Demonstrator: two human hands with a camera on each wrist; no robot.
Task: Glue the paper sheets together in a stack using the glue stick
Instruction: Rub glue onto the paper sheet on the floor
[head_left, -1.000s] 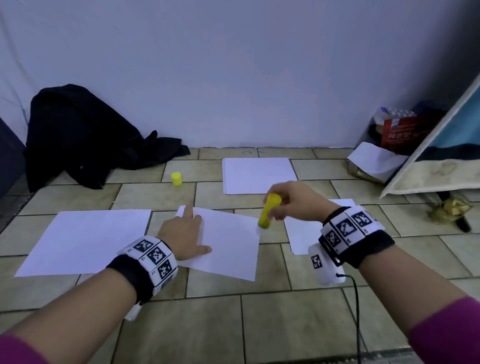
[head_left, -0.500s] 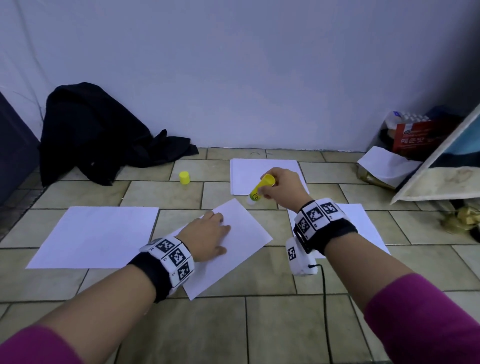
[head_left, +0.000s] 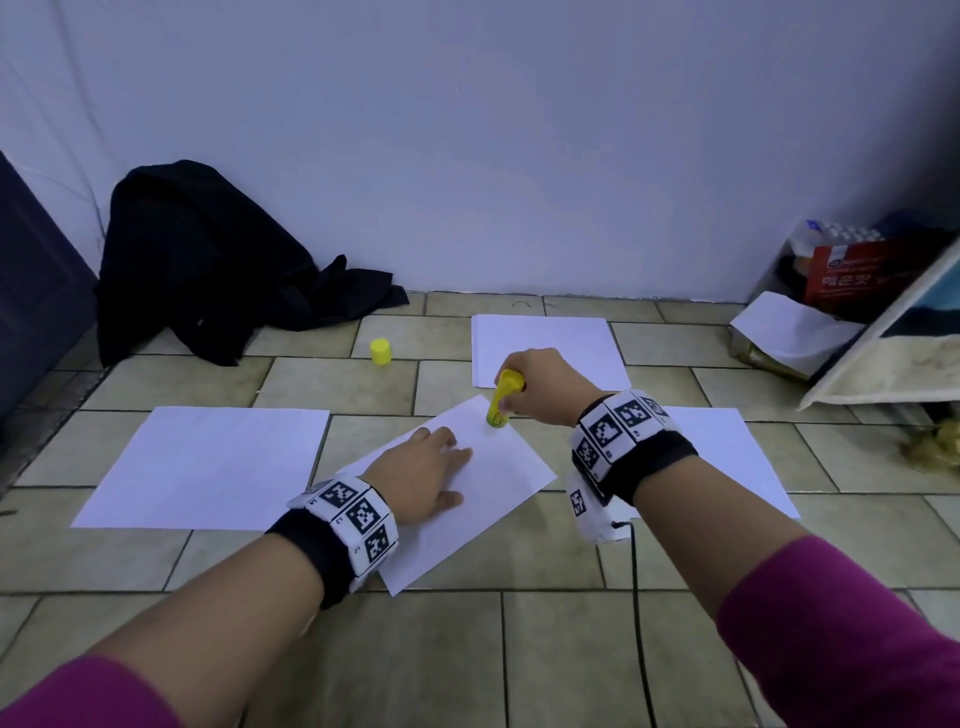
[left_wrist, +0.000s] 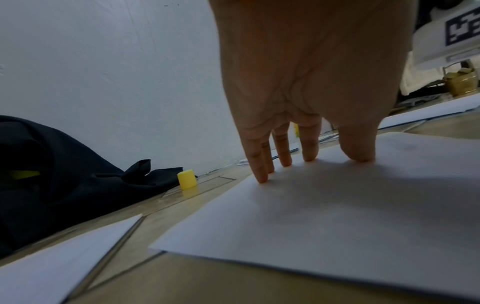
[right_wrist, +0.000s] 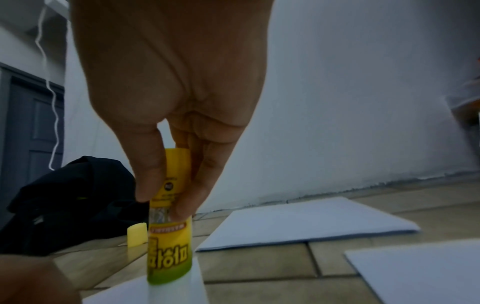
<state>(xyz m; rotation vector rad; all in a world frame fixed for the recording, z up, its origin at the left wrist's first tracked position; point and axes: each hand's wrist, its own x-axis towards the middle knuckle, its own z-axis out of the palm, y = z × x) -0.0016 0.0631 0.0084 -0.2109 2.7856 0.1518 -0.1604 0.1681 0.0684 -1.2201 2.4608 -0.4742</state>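
A white paper sheet (head_left: 498, 483) lies skewed on the tiled floor in front of me. My left hand (head_left: 426, 473) rests flat on it with straight fingers (left_wrist: 285, 152) pressing the sheet (left_wrist: 324, 216). My right hand (head_left: 540, 387) grips a yellow glue stick (head_left: 501, 397), held nearly upright with its tip down on the sheet's far corner. In the right wrist view the thumb and fingers (right_wrist: 148, 164) pinch the glue stick (right_wrist: 168, 236) on the sheet (right_wrist: 145, 292). Its yellow cap (head_left: 380, 352) stands on the floor to the far left.
Three more white sheets lie around: one at left (head_left: 208, 465), one at the back (head_left: 545, 345), one at right (head_left: 727, 457) partly under my right wrist. A black garment (head_left: 208, 270) is heaped by the wall. Boxes and a leaning board (head_left: 883, 338) crowd the right corner.
My left hand turned the middle sheet so its corner points away. My right hand swung the glue stick from slanted in the air to upright, tip down on the sheet's far corner.
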